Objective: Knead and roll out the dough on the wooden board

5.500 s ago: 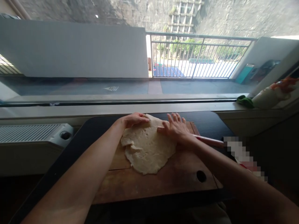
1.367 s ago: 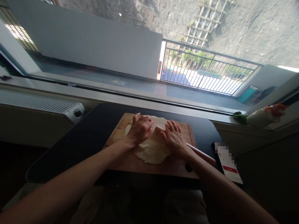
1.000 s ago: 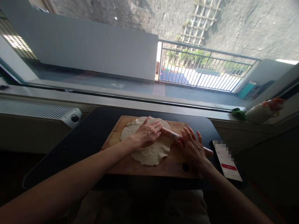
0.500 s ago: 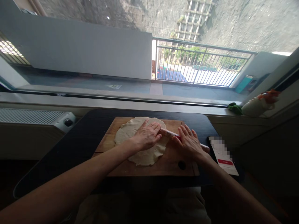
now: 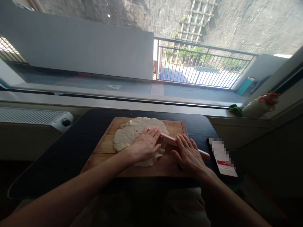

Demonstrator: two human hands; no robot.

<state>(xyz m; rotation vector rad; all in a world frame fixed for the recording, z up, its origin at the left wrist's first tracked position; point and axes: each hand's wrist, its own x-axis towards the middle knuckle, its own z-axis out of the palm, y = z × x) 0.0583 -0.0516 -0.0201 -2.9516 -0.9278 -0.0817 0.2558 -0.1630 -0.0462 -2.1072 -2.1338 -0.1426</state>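
Dough [image 5: 129,132] lies spread on our board [image 5: 103,145]. Our left hand [image 5: 147,143] and right hand [image 5: 189,154] rest flat and outstretched on the pin [image 5: 169,140].

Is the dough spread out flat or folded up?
Spread: the dough lies as a wide, flat sheet on the wooden board; the left hand hides part of it.

Daylight comes through a wide window [image 5: 142,56] at the far side, with a metal railing [image 5: 202,66] and a grey slope [image 5: 161,19] outside, while a white radiator [image 5: 35,123] is left of the black table [image 5: 71,142] in the shadowed room.
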